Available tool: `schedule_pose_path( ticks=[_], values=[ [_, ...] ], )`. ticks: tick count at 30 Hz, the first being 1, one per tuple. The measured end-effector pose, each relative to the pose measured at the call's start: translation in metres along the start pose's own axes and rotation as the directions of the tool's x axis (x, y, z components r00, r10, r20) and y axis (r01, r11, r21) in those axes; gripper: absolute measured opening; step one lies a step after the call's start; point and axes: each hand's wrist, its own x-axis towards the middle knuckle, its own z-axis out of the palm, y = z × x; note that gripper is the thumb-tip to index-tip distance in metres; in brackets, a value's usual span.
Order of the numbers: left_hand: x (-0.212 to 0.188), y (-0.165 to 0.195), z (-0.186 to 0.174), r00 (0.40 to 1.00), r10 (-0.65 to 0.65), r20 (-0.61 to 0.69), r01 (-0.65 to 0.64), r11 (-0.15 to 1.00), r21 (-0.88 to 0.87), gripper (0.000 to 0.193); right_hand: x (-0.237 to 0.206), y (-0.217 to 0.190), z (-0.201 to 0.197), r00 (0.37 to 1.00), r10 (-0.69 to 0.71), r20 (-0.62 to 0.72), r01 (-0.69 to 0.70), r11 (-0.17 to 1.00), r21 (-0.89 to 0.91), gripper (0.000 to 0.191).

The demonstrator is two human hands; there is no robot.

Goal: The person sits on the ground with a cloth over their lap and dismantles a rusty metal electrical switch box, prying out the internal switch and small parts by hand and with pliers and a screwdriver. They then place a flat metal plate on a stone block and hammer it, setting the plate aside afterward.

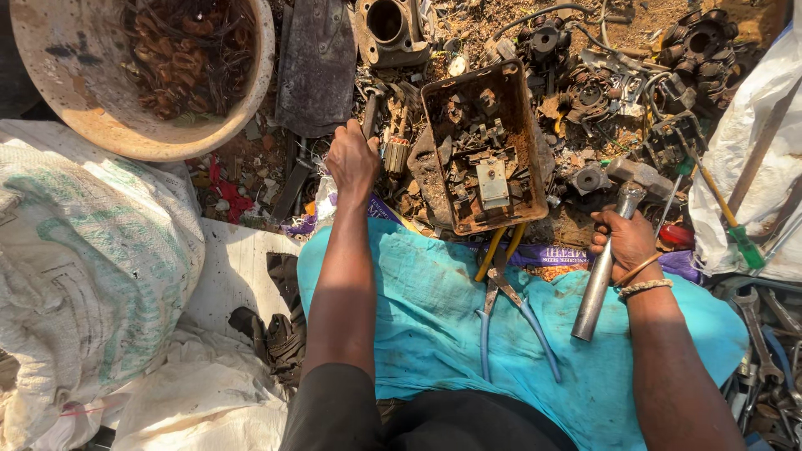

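View from the head camera over a scrap-sorting spot on the ground. The left hand (352,159) is closed around the handle of a dark rod-like tool (370,113), whose tip is pressed into the metal debris just left of the rusty metal tray (520,100); the tool's working end is hidden among the scrap. The right hand (625,240) is wrapped around the steel shaft of a hammer (614,242), whose head lies beside the tray's right edge. Between the forearms, two pairs of pliers (505,288), one yellow-handled and one blue-handled, are laid on the turquoise cloth (418,309). A green-handled screwdriver (735,230) lies further right, and a round basin of rusty coils (100,125) stands at upper left. Judged risks: a hammer blow that glances off the held tool could strike the bare left hand; loose fragments could be thrown up from the tray; the tray, resting unevenly on scrap, could tip; and sharp edges nearby could cut unprotected fingers.
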Motion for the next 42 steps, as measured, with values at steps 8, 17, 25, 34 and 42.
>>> schedule_pose_path(
  ticks=[8,17,25,34,42],
  values=[
    [-0.017,0.015,-0.052,0.979,-0.184,0.085,0.201,0.933,-0.297,0.019,0.003,0.004,-0.002,1.0,0.006,-0.004,-0.006,0.999,0.044,0.015],
    [-0.039,0.119,-0.11,0.951,0.195,-0.239,-0.276,0.186,-0.943,0.022,0.002,0.007,0.01,1.0,-0.018,0.005,0.018,1.0,0.023,0.014],
    [-0.088,0.208,-0.058,0.621,0.691,-0.369,-0.728,0.336,-0.597,0.024,0.008,0.0,0.032,0.995,-0.046,0.089,0.042,0.998,0.046,0.011],
    [-0.096,0.212,-0.04,0.739,0.586,-0.332,-0.631,0.429,-0.646,0.039,0.0,-0.001,0.035,0.979,-0.089,0.185,0.07,0.992,0.106,0.009],
    [-0.088,0.192,-0.041,0.737,0.527,-0.423,-0.634,0.321,-0.704,0.033,0.003,0.007,0.03,0.978,0.033,0.205,-0.066,0.985,0.158,0.019]
  ],
)
